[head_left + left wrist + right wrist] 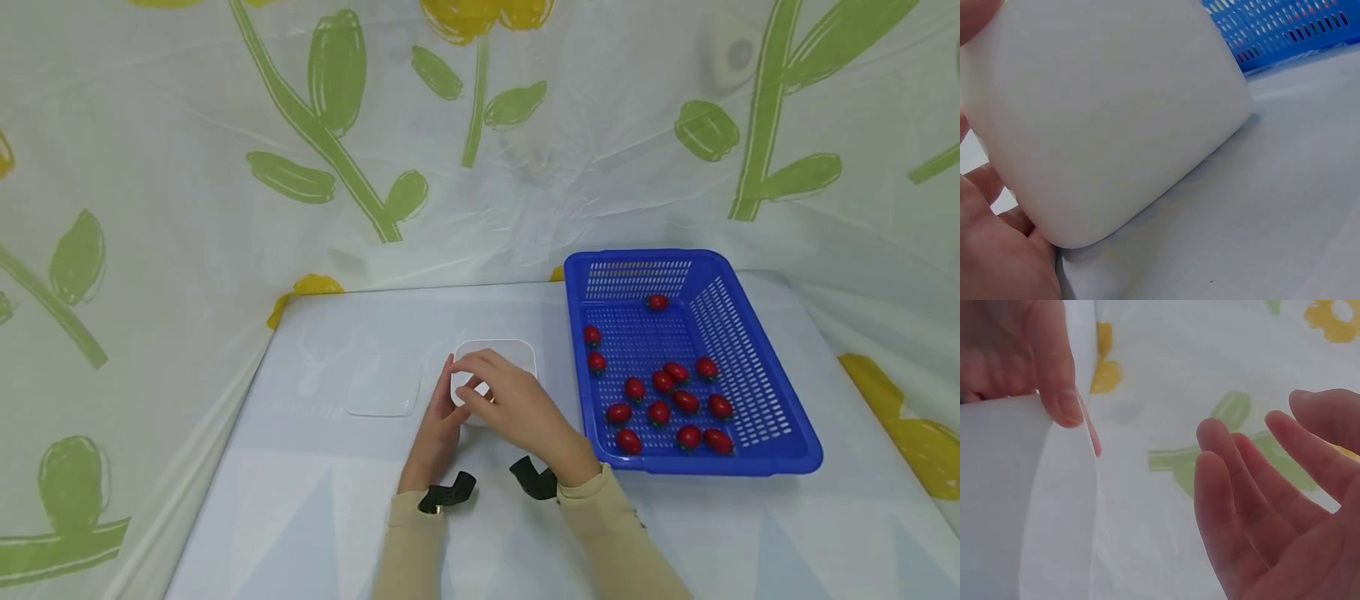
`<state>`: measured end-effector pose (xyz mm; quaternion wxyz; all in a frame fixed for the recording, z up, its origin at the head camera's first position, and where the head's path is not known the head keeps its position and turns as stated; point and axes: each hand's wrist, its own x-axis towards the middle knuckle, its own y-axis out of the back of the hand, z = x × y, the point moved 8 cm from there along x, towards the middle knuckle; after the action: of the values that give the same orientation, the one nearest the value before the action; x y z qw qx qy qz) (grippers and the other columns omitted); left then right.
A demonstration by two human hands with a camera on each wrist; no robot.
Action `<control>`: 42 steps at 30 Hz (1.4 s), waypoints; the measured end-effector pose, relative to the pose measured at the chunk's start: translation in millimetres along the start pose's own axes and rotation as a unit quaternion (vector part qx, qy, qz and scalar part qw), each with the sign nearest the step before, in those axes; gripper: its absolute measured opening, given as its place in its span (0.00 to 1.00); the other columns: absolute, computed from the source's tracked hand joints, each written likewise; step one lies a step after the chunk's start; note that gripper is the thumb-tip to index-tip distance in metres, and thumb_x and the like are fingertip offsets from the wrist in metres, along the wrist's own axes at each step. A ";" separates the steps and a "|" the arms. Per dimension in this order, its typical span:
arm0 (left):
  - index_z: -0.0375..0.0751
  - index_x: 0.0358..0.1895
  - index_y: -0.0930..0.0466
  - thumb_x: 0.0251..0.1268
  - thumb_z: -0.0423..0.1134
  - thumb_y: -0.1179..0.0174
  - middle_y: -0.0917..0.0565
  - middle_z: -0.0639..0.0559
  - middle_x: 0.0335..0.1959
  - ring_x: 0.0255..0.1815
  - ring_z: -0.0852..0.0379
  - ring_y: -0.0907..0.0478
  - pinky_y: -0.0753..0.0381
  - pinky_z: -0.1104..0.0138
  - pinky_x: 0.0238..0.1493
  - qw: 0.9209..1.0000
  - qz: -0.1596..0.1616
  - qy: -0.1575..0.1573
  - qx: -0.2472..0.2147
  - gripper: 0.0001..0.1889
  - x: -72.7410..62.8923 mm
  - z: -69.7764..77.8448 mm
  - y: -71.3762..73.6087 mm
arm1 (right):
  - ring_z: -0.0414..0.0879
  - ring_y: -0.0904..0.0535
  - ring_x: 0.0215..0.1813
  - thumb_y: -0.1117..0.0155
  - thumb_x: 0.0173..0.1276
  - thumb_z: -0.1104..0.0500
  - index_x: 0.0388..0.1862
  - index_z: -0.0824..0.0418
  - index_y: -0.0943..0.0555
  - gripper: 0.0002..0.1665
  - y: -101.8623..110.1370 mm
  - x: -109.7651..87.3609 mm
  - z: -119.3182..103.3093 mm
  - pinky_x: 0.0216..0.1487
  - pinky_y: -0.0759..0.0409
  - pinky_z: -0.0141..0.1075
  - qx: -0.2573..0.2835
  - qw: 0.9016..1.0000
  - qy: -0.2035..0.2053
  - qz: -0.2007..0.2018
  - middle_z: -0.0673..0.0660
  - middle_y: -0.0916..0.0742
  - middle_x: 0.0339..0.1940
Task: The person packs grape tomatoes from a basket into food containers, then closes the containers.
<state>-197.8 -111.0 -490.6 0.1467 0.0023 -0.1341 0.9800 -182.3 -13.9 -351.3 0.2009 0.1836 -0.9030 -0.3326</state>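
Gripping the white container (1110, 119) just below the frame's centre, the left hand (437, 427) is pinching its left wall; the right hand (521, 410), relaxed and apparently empty, is hovering above, nearer the red tomatoes (685, 402) lying rightward in the blue basket (750, 465).

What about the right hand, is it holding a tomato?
No, in the right wrist view the right hand holds nothing, with a gap between it and the white box.
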 end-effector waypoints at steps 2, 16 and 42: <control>0.58 0.71 0.62 0.61 0.34 0.47 0.62 0.66 0.70 0.70 0.55 0.61 0.57 0.53 0.66 1.000 0.004 0.000 0.010 0.40 0.3 -0.3 1.5 | 0.32 0.25 0.41 0.45 0.64 0.53 0.52 0.49 0.25 0.17 5.8 -1.3 -1.8 0.37 0.22 0.31 0.002 1.000 0.004 0.010 0.42 0.24 0.52; 0.52 0.71 0.62 0.61 0.35 0.47 0.60 0.47 0.71 0.69 0.45 0.60 0.54 0.51 0.65 0.999 -0.007 -0.031 0.016 0.40 4.0 4.5 1.4 | 0.36 0.24 0.43 0.46 0.65 0.53 0.50 0.50 0.25 0.14 50.4 1.5 3.4 0.38 0.23 0.30 -0.010 1.000 -0.006 0.025 0.45 0.23 0.50; 0.60 0.70 0.56 0.60 0.24 0.52 0.55 0.61 0.70 0.70 0.60 0.61 0.56 0.62 0.67 0.999 -0.007 -0.031 -0.031 0.39 2.8 -6.5 5.7 | 0.48 0.22 0.42 0.49 0.67 0.52 0.55 0.53 0.28 0.18 99.6 8.4 139.0 0.40 0.22 0.42 0.031 0.988 -0.148 0.038 0.54 0.21 0.46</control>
<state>-201.9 -113.7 -498.2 0.1491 0.0287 -0.1689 0.9739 -276.6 126.2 -379.1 0.0719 0.1038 -0.9390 -0.3199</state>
